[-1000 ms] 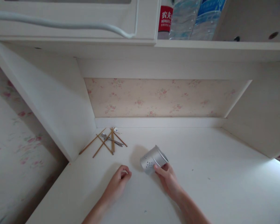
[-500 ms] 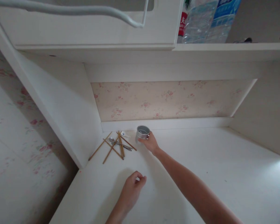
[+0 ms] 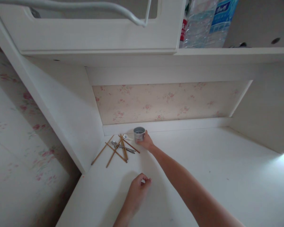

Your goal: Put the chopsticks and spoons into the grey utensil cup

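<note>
My right hand point(image 3: 146, 142) grips a small silver metal cup point(image 3: 139, 135) by its right side, near the back edge of the desktop. The cup is upright, and small light dots show inside it. Just to its left lies a loose pile of several wooden chopsticks point(image 3: 110, 157), crossing one another. Among them are metal spoons point(image 3: 114, 143), and a white spoon point(image 3: 127, 137) lies behind. Closer to me, my left hand point(image 3: 137, 190) hovers over the white surface. Its fingers are curled, thumb tip against the forefinger, with nothing visible in them.
The white desktop point(image 3: 203, 189) runs far to the right. White side panels point(image 3: 68, 104) stand left and right, with a floral-papered wall point(image 3: 161, 101) behind. Overhead is a shelf point(image 3: 227, 52) holding plastic bottles point(image 3: 200, 28), beside a white cabinet front point(image 3: 97, 36).
My right hand has carried the cup a little to the left, closer to the chopsticks. My left hand has shifted slightly right and keeps its curled shape. The view has turned slightly.
</note>
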Motion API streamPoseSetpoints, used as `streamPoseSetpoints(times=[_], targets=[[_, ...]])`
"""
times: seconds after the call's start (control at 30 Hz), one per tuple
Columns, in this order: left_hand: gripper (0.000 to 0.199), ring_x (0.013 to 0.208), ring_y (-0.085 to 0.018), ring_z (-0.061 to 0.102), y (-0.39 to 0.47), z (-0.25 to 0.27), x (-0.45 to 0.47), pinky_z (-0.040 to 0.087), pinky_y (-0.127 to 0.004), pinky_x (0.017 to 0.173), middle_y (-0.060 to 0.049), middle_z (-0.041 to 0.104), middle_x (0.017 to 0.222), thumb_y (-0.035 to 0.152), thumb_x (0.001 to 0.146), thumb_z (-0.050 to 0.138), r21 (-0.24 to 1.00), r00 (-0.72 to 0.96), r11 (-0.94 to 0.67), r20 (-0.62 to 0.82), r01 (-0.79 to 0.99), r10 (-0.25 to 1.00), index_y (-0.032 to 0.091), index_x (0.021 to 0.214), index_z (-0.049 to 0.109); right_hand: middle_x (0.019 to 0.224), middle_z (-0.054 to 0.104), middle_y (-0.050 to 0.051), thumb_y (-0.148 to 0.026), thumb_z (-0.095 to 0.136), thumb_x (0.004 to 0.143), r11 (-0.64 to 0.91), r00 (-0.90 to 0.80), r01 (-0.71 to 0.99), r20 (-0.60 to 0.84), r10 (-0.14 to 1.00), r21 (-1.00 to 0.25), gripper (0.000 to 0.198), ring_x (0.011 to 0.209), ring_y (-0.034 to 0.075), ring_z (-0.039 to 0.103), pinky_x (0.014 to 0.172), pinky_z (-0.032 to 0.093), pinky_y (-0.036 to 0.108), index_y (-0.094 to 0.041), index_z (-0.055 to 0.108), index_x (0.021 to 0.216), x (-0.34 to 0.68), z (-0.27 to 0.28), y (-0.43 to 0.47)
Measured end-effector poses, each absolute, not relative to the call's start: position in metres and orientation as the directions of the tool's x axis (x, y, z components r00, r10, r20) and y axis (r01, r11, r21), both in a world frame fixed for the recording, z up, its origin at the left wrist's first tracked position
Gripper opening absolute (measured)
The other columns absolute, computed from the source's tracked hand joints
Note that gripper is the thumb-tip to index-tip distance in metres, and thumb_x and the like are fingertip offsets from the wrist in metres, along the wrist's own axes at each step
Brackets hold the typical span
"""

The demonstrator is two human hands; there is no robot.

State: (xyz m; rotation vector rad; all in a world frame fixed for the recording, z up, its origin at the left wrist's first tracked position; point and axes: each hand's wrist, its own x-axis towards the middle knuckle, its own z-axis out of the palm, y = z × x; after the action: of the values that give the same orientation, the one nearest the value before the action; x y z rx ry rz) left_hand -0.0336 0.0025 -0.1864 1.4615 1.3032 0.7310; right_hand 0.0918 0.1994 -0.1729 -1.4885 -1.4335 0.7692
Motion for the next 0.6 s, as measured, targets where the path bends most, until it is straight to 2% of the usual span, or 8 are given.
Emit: streamPoseSetpoints(times=[0.07,0.13,0.27,0.3,0.37,0.43,0.5,0.6], targets=[[0.027,0.054,-0.011,0.036,0.002,-0.186,-0.034,0.025,-0.022,0.053,0.007,0.035,0.055,0.044,0.082,0.050,0.931,0.235,0.051,-0.144,0.361,0.961,0.019,0.073,0.051,0.140,0.042,0.021,-0.027,0.083,0.053,0.038,0.148,0.397,0.104,0.984,-0.917,0.111,0.128,0.035,0.040,0.103,0.035,0.043,-0.012,0.022,0.145,0.097,-0.175,0.191],[0.027,0.057,-0.012,0.038,0.002,-0.185,-0.035,0.027,-0.023,0.055,0.007,0.037,0.056,0.045,0.082,0.050,0.929,0.237,0.031,-0.126,0.370,0.963,0.019,0.072,0.052,0.143,0.038,0.020,-0.030,0.081,0.057,0.008,0.156,0.359,0.069,0.985,-0.933,0.110,0.126,0.033,0.043,0.100,0.039,0.041,-0.014,0.018,0.146,0.104,-0.178,0.173],[0.028,0.059,-0.012,0.040,0.001,-0.181,-0.036,0.027,-0.023,0.058,0.006,0.038,0.058,0.045,0.083,0.049,0.920,0.234,0.033,-0.133,0.389,0.963,0.019,0.074,0.053,0.134,0.046,0.014,-0.037,0.068,0.073,-0.008,0.154,0.272,0.035,0.987,-0.962,0.083,0.107,0.023,0.057,0.082,0.050,0.033,-0.021,0.026,0.142,0.128,-0.180,0.113],[0.028,0.059,-0.012,0.040,0.001,-0.181,-0.036,0.027,-0.023,0.058,0.007,0.037,0.058,0.046,0.083,0.049,0.919,0.234,0.032,-0.134,0.392,0.963,0.019,0.075,0.052,0.128,0.051,0.012,-0.038,0.067,0.074,-0.010,0.136,0.234,0.023,0.990,-0.972,0.076,0.098,0.021,0.061,0.077,0.051,0.032,-0.022,0.031,0.139,0.136,-0.179,0.095],[0.029,0.057,-0.012,0.037,0.002,-0.183,-0.035,0.026,-0.024,0.056,0.007,0.034,0.056,0.047,0.083,0.049,0.917,0.241,0.042,-0.148,0.397,0.959,0.019,0.074,0.051,0.110,0.060,0.006,-0.039,0.069,0.073,-0.057,0.058,0.001,-0.057,0.997,-0.998,0.060,0.083,0.017,0.062,0.075,0.051,0.031,-0.024,0.046,0.126,0.154,-0.177,0.057],[0.031,0.055,-0.012,0.035,0.003,-0.186,-0.035,0.025,-0.024,0.055,0.008,0.032,0.055,0.049,0.083,0.049,0.918,0.255,0.049,-0.160,0.393,0.954,0.019,0.073,0.051,0.092,0.062,0.002,-0.040,0.072,0.072,-0.112,-0.054,-0.147,-0.105,0.993,-0.983,0.043,0.078,0.016,0.061,0.077,0.050,0.031,-0.021,0.059,0.109,0.171,-0.176,0.024],[0.033,0.055,-0.011,0.035,0.003,-0.189,-0.034,0.025,-0.023,0.054,0.007,0.033,0.055,0.050,0.081,0.051,0.928,0.270,0.049,-0.158,0.369,0.950,0.019,0.072,0.051,0.078,0.062,0.001,-0.038,0.074,0.071,-0.130,-0.084,-0.187,-0.116,0.990,-0.974,0.032,0.071,0.014,0.059,0.073,0.048,0.029,-0.019,0.063,0.095,0.183,-0.177,-0.001],[0.034,0.049,-0.009,0.030,0.002,-0.189,-0.033,0.021,-0.022,0.048,0.009,0.032,0.051,0.052,0.078,0.055,0.945,0.256,0.117,-0.200,0.305,0.946,0.019,0.071,0.050,0.064,0.060,-0.001,-0.040,0.072,0.075,-0.061,-0.039,-0.155,-0.055,0.998,-0.986,0.026,0.061,0.012,0.054,0.063,0.042,0.026,-0.017,0.064,0.084,0.192,-0.183,-0.022]])
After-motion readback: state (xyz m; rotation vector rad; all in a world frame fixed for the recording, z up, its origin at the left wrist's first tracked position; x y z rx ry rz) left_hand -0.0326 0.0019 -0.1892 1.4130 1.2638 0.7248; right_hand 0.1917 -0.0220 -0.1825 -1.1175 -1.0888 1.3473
